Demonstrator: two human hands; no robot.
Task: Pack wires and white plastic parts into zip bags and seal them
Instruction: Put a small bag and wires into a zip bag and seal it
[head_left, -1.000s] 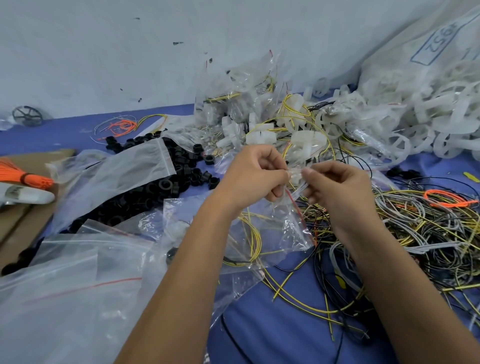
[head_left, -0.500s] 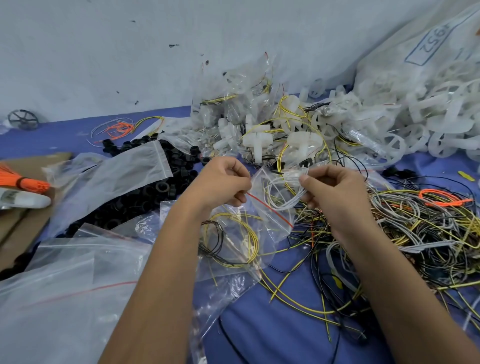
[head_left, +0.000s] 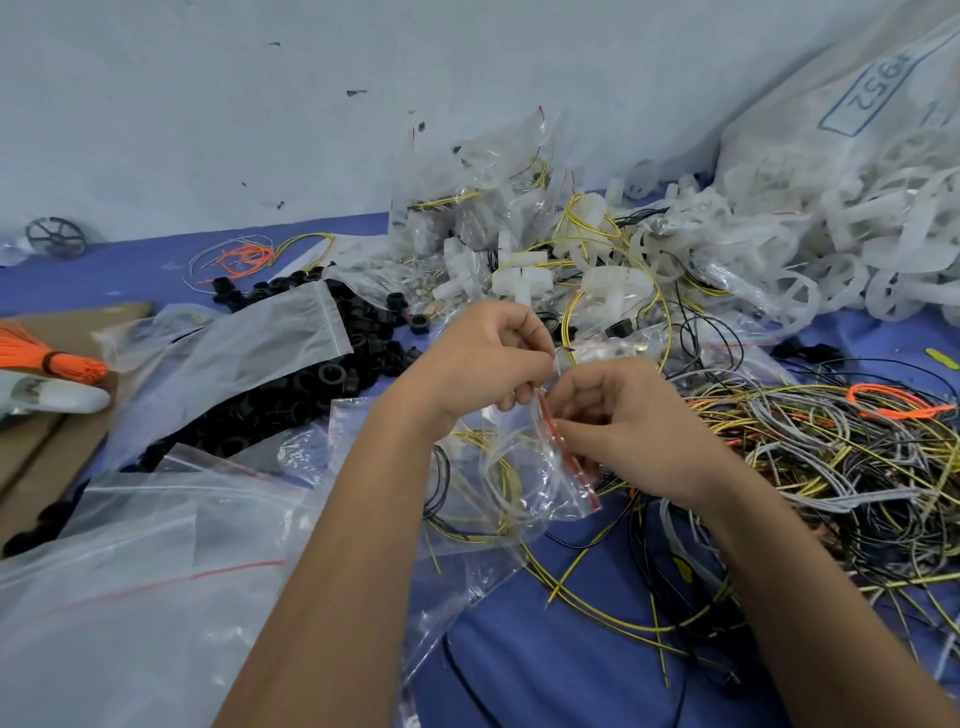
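A: Left hand (head_left: 483, 364) is curled, thumb and fingertips pinching the upper end of the zip bag's (head_left: 524, 467) mouth. Right hand (head_left: 623, 421) is curled too, pinching the same red seal strip (head_left: 563, 441) lower down.

B: Which way does the strip run?

A: Slanted. Upper end sits between the two hands, lower end points down and to the right, toward the bare blue tabletop (head_left: 561, 670). That strip is the bag's long edge from where I stand; the body of the bag hangs off it to the left, below the left wrist.

B: Contents?

A: Coiled wires (head_left: 498, 467), yellow and pale, visible through the clear film. Whether a white part is in there, I cannot tell; the film is crumpled and glary.

B: Is the seal closed?

A: Cannot tell. The fingers cover the middle of it.

B: Where is the bag relative to the stock?

A: Held up just above the table, in front of the heap of white plastic parts (head_left: 524, 280). The loose wire tangle (head_left: 821, 457) lies to the right of the right hand. Black rings (head_left: 311, 384) are piled to the left, partly under an empty zip bag (head_left: 249, 353). More clear bags (head_left: 130, 597) lie stacked at lower left, under the left forearm.

B: Anything else?

A: An orange wire bundle (head_left: 47, 358) at the far left edge, on cardboard (head_left: 52, 447). A big sack of white wheel-shaped parts (head_left: 841, 171) at upper right.
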